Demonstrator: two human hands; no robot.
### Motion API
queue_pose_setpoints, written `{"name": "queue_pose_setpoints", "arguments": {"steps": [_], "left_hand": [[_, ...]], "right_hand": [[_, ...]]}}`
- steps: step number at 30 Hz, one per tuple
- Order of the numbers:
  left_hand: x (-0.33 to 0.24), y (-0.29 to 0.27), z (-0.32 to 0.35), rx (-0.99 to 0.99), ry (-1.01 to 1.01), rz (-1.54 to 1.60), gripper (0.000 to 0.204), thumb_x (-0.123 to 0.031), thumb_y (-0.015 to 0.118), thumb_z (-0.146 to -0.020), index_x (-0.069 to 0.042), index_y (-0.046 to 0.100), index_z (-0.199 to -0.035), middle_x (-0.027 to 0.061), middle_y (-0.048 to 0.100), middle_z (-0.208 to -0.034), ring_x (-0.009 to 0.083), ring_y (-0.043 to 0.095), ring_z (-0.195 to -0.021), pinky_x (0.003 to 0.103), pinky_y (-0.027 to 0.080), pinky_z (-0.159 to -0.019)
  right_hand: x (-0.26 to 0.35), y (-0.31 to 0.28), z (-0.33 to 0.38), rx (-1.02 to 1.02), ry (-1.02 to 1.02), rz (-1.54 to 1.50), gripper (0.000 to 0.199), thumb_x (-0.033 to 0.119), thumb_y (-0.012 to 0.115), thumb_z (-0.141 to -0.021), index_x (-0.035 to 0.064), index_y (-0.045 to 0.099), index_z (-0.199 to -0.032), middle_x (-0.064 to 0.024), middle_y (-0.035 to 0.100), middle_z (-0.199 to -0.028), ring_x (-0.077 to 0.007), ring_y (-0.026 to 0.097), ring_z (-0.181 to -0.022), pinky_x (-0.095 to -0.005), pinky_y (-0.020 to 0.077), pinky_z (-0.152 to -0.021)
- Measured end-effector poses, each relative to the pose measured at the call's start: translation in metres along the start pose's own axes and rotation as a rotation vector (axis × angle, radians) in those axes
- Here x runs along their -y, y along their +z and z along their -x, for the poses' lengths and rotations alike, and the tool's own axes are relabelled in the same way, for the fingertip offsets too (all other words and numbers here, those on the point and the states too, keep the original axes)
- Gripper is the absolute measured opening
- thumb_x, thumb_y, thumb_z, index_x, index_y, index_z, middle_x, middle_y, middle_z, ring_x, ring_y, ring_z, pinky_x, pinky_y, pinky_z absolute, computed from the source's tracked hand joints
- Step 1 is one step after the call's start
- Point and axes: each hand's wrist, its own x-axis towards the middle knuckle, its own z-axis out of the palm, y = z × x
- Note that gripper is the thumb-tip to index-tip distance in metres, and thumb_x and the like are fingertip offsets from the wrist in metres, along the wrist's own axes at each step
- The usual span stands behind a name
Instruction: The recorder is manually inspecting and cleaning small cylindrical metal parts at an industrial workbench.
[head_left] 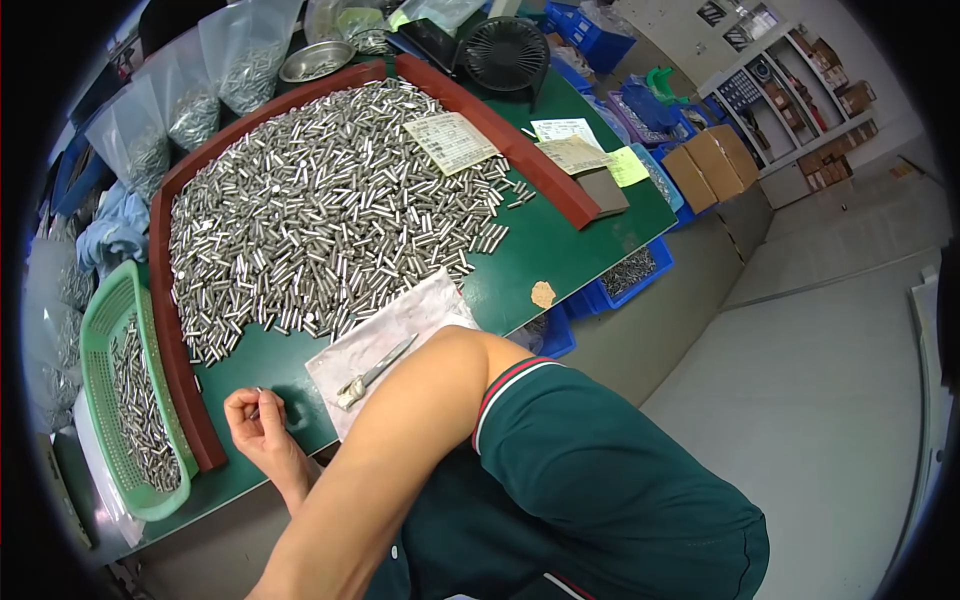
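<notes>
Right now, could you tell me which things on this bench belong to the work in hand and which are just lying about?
In use: left hand pinching a small pin; pile of metal pins; green basket; tweezers.
Lying about: black fan; paper slips; steel bowl; cardboard boxes.

One view only, worn on the head, looking steeply down and tilted to the person's left. The left hand (255, 425) sits low and near the lens; the green table (560, 245) stretches up and away beyond it, floor curving off right of it.
</notes>
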Motion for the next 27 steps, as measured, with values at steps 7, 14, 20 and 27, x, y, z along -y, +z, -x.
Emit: {"name": "queue_pose_setpoints", "arguments": {"steps": [7,14,20,27], "left_hand": [[-0.001,0.003,-0.001,0.024,0.001,-0.012,0.009,0.003,0.052,-0.079,-0.003,0.045,-0.083,0.0013,0.046,-0.072,0.0069,0.044,-0.064,0.018,0.036,-0.058],[-0.009,0.0,0.002,0.021,-0.005,-0.018,0.01,0.004,0.052,-0.079,-0.003,0.046,-0.084,0.0013,0.048,-0.074,0.0055,0.045,-0.065,0.017,0.037,-0.058],[-0.007,-0.002,0.002,0.016,-0.006,0.0,0.01,0.004,0.052,-0.079,-0.002,0.046,-0.084,0.0009,0.048,-0.074,0.005,0.044,-0.064,0.017,0.036,-0.056],[-0.009,0.0,0.0,0.014,-0.016,-0.017,0.01,0.004,0.052,-0.079,-0.003,0.046,-0.083,0.0003,0.047,-0.075,0.0046,0.043,-0.064,0.017,0.035,-0.057]], "right_hand": [[0.0,0.002,0.034,-0.124,0.052,0.125,0.02,0.02,0.058,-0.077,0.0012,0.065,-0.078,-0.0018,0.062,-0.073,-0.0078,0.054,-0.066,-0.0196,0.0376,-0.056],[0.0,-0.002,0.056,-0.203,-0.032,0.051,0.014,0.008,0.055,-0.081,-0.0039,0.063,-0.082,-0.0069,0.062,-0.077,-0.0096,0.055,-0.068,-0.0205,0.0434,-0.062],[-0.01,0.0,0.048,-0.058,-0.047,-0.066,0.017,0.007,0.052,-0.082,-0.0059,0.061,-0.09,-0.01,0.062,-0.084,-0.0137,0.057,-0.075,-0.0233,0.0447,-0.067],[-0.028,0.006,0.026,0.021,-0.193,-0.234,0.025,0.005,0.05,-0.082,-0.0072,0.055,-0.103,-0.0106,0.061,-0.091,-0.0128,0.056,-0.083,-0.0226,0.0426,-0.073]]}}
